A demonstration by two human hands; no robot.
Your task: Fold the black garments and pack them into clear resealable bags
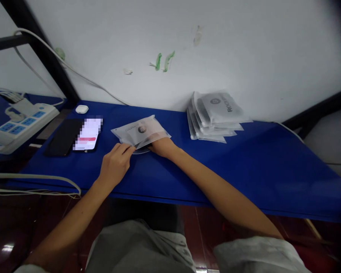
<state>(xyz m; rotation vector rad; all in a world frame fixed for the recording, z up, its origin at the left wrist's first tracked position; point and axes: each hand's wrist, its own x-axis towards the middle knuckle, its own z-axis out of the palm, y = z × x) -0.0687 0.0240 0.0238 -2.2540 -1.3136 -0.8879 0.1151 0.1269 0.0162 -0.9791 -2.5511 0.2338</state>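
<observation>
A frosted zip bag (132, 132) with a dark round logo lies on the blue table, its mouth toward me and parted. My left hand (115, 161) pinches the near left edge of that mouth between thumb and fingers. My right hand (161, 146) reaches into the opening from the right, and its fingers are blurred behind the frosted plastic. Something dark shows at its thumb inside the mouth; its kind is hidden. To the right, a stack of similar frosted bags (220, 108) leans by the wall, the top one printed with a logo and lettering.
At left on the blue table (258, 170) are a lit phone (88, 134), a dark flat device (64, 138) and a white earbud case (82, 109). Farther left sits a power strip (22, 127) with plugs. Cables (36, 176) hang near the front left edge; a white wall (244, 49) stands behind.
</observation>
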